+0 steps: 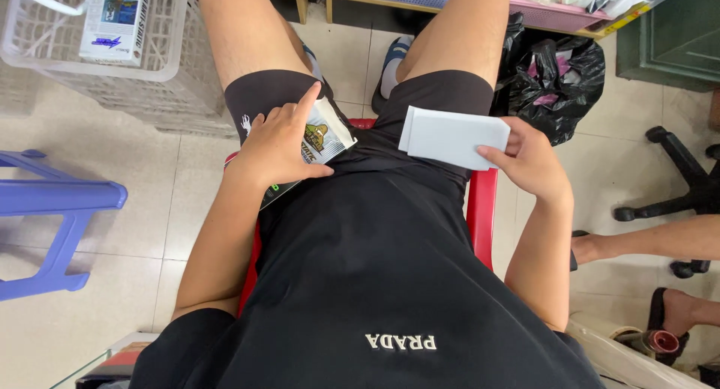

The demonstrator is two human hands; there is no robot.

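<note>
I sit on a red stool (484,209) and look down at my lap. My left hand (277,145) grips a small printed packet (324,134) against my left thigh, index finger stretched along its top edge. My right hand (529,160) holds a plain white flat box (450,138) by its right end over my right thigh. The two hands are apart, each with its own item.
A white lattice basket (161,74) with a printed box stands on the floor at upper left. A blue plastic stool (56,201) is at left. A black plastic bag (559,78) lies at upper right. Another person's feet (675,310) and an office chair base (679,186) are at right.
</note>
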